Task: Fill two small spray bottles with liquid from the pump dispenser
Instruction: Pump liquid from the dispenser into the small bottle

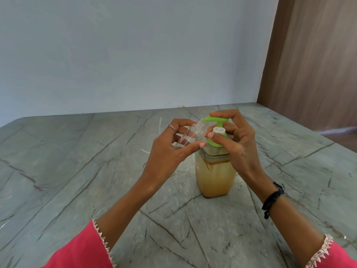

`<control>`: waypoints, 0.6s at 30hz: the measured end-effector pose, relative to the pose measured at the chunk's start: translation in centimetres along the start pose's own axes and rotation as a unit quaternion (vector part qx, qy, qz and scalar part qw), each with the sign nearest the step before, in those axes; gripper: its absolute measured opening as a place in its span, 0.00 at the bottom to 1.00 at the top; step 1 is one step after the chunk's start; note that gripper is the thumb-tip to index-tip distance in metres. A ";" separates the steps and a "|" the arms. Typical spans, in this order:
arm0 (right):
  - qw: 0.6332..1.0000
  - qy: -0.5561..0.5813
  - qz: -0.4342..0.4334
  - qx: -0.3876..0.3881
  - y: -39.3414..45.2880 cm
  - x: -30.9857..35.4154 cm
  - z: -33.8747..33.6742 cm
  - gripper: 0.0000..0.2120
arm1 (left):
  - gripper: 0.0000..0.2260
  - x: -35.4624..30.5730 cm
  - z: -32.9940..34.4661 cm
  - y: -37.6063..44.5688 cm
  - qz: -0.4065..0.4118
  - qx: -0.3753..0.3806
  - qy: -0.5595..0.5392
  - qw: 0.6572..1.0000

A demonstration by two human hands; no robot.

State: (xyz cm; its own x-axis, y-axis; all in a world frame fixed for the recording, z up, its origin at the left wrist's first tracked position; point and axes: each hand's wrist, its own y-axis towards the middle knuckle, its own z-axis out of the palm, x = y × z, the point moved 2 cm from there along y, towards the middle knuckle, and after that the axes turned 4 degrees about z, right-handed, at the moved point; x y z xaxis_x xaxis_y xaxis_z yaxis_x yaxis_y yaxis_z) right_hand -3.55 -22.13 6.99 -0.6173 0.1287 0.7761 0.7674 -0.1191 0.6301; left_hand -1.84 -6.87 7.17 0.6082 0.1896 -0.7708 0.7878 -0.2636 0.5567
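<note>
Right now the left hand (170, 149) grips a clear spray bottle (190, 135), its long axis tilted, open neck aimed toward two o'clock, just under the green spout of the pump dispenser (214, 161) on the worktop (77, 171); the right hand (237, 140) curls over the pump head, fingertips on top, ready to press
</note>
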 end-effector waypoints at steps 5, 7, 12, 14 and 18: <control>1.000 0.008 0.010 -0.016 0.1 0.1 -0.1 0.12 | 0.17 0.0 0.0 0.1 -0.001 0.002 0.002 1.000; 1.000 0.002 0.011 -0.020 0.1 0.1 -0.1 0.11 | 0.18 0.0 -0.1 0.1 -0.001 0.002 0.000 1.000; 1.000 -0.004 0.011 -0.026 0.1 0.1 -0.1 0.11 | 0.19 0.1 0.0 0.0 -0.003 0.011 0.001 1.000; 1.000 -0.007 0.009 -0.025 0.2 0.1 -0.1 0.11 | 0.18 0.1 0.1 0.0 -0.002 0.012 0.000 1.000; 1.000 -0.020 -0.012 -0.012 -0.2 0.0 -0.1 0.13 | 0.18 0.1 0.0 0.0 -0.007 0.008 -0.005 1.000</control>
State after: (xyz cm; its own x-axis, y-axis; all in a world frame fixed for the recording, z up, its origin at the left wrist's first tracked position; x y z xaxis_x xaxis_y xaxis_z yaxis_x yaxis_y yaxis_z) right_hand -3.73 -22.21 6.92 -0.6274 0.1708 0.7598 0.7480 -0.1392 0.6489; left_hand -1.76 -6.89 7.13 0.5956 0.1838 -0.7820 0.7948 -0.2755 0.5406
